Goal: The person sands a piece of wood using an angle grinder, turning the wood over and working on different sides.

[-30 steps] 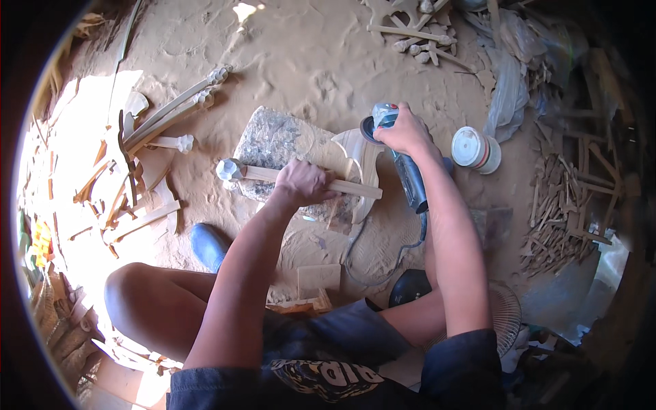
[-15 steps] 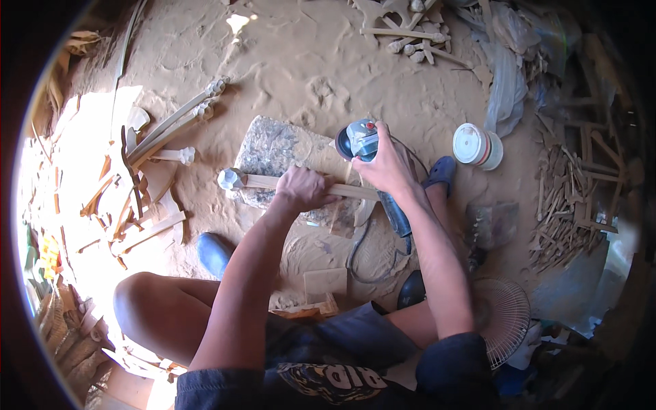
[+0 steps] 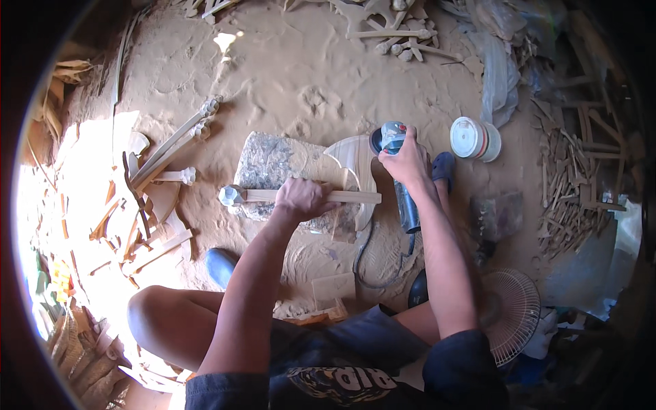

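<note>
Left hand point(image 3: 301, 198) is gripping a wooden stick point(image 3: 355, 197), fingers curling over it. Stick is lying crosswise above a stained block point(image 3: 263, 154), its pale faceted knob point(image 3: 231, 196) sitting at the block's left edge. Right hand point(image 3: 408, 162) is clasping the head of a grinder point(image 3: 408, 208), thumb and fingers wrapping it; tool is staying just beside the stick's right end. Curved board point(image 3: 367, 164) is passing beneath the stick. Whitish tub point(image 3: 468, 139) is resting farther right on sandy floor point(image 3: 273, 75).
</note>
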{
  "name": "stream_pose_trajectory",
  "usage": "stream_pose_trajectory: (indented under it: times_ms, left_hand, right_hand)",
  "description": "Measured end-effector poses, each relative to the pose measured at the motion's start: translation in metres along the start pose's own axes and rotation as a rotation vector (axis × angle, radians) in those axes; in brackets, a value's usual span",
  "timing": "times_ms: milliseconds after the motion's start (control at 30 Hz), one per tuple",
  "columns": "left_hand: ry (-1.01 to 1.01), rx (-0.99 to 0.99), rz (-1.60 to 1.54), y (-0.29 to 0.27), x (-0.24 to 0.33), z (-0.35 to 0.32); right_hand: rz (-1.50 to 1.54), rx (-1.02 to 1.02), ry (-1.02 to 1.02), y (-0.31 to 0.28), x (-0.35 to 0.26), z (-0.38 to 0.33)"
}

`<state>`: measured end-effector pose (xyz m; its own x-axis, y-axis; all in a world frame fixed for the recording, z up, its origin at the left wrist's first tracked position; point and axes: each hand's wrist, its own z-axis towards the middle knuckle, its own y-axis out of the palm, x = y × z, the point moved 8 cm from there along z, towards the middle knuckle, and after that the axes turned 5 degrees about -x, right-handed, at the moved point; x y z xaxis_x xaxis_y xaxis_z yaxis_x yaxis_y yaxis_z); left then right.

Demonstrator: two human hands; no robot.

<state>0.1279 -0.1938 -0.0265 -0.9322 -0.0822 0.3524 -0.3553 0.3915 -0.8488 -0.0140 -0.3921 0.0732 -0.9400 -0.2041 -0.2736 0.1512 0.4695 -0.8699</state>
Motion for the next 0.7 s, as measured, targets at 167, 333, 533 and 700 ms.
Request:
stream_pose_trajectory:
  times_ms: [167, 333, 533, 700]
  left_hand:
    - [-0.036, -0.077, 0.017, -0.006, 0.001, -0.004]
    - [-0.040, -0.075, 0.017, -0.009, 0.004, -0.004]
    - [-0.047, -0.088, 0.039, -0.002, 0.001, -0.003]
    - [-0.046, -0.098, 0.024, -0.003, 0.002, -0.002]
  right_hand:
    - [0.057, 0.035, -0.097, 0.001, -0.005, -0.020]
    - [0.046, -0.105, -0.357, 0.033, -0.058, -0.048]
    - [0.013, -0.092, -0.244, 0.039, -0.052, -0.048]
    - [0.032, 0.021, -0.120, 0.024, -0.019, -0.034]
